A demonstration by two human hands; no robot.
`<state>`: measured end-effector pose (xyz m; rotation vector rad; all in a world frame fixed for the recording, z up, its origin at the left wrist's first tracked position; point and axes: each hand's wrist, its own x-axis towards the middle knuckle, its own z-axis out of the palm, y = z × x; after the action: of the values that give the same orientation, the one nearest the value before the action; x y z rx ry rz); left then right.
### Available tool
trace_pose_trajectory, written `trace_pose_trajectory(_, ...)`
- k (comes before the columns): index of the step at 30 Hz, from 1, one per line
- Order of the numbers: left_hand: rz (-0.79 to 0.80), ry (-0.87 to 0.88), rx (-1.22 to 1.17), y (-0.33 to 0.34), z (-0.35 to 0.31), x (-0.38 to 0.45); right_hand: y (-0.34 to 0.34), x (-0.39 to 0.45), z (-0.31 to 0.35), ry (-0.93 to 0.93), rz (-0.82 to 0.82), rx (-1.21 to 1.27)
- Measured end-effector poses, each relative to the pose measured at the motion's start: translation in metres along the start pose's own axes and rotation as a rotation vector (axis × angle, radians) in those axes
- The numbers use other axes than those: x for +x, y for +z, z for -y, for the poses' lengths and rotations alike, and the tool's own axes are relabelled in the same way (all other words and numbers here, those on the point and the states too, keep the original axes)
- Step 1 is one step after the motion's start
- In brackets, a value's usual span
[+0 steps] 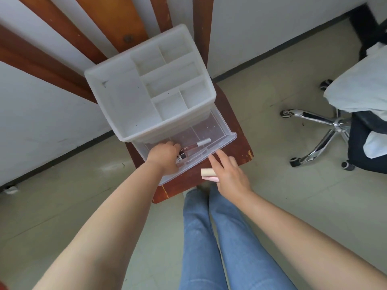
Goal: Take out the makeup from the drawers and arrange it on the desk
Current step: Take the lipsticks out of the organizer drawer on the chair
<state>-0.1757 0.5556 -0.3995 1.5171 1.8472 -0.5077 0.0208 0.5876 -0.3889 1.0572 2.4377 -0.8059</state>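
A white plastic organizer (125,101) stands on a small brown wooden desk (236,126). Its clear bottom drawer (225,141) is pulled out toward me. My left hand (165,158) reaches into the drawer, and its curled fingers grip a dark tube with a black-and-white label (181,158). Beside it in the drawer lies a pinkish lip gloss tube with a white cap (201,142). Just in front of the drawer, my right hand (230,174) holds a beige tube (208,172) and a pink tube (211,179) against its palm. Its index and middle fingers stretch toward the drawer front.
The organizer's top compartments hold nothing visible. Brown wooden slats rise against the white wall behind the desk. An office chair with a chrome base (326,130) and white cloth on it stands at the right. My legs in blue jeans (209,237) are below the desk edge.
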Motion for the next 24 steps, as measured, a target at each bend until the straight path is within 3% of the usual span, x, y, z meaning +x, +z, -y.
trace_pose_trajectory(4, -0.003, 0.001, -0.018, -0.001, 0.003, -0.008, -0.001, 0.003, 0.004, -0.003, 0.014, -0.094)
trace_pose_trajectory(11, -0.158, -0.053, -0.203, -0.015, 0.022, -0.059, -0.031, 0.016, 0.013, -0.34, 0.017, -0.561)
trace_pose_trajectory(17, -0.359, -0.268, -0.451, -0.007, 0.035, -0.103, -0.043, 0.037, 0.031, -0.376, 0.06, -0.464)
trace_pose_trajectory(24, -0.401, -0.543, -0.668, 0.02, 0.043, -0.118, -0.058, 0.079, 0.066, -0.433, 0.032, -0.522)
